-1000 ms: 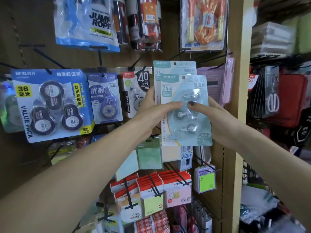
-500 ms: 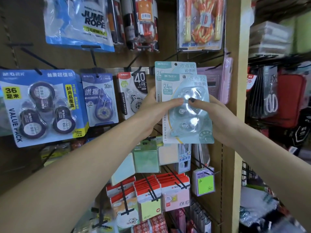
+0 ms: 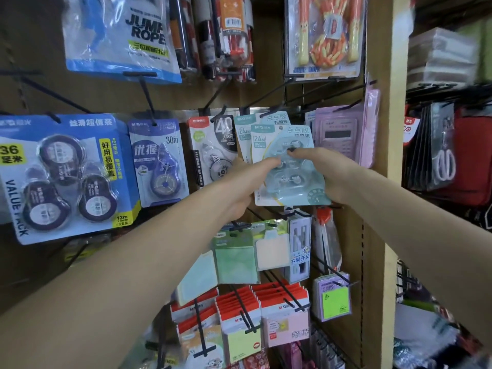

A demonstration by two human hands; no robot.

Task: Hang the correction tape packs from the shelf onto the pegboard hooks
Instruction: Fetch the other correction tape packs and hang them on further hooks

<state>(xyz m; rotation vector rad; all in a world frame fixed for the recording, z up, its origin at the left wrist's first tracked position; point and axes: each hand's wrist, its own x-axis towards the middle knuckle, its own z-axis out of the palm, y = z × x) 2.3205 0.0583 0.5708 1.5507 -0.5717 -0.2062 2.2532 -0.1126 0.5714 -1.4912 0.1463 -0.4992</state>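
Note:
A light teal correction tape pack [image 3: 290, 193], marked 24M, is held up against the pegboard in the middle of the head view. My left hand [image 3: 247, 182] grips its left edge, thumb on the clear blister. My right hand [image 3: 327, 174] grips its right side, a dark-nailed finger on the front. Behind it hangs a second teal pack [image 3: 246, 131] of the same kind on a black hook [image 3: 271, 111]. Whether the held pack's hole is on the hook cannot be told.
Other tape packs hang to the left: a white 40 pack [image 3: 213, 150], a purple 30m pack [image 3: 157, 161], a blue value pack [image 3: 66, 177]. A pink calculator pack [image 3: 343, 134] hangs right. Sticky notes [image 3: 239, 257] and black hooks jut out below. A wooden post [image 3: 394, 129] borders the board.
Both hands have carried the teal pack inward toward the board and slightly down, so it now sits closer to the pack hanging behind it. The camera view shifted a little.

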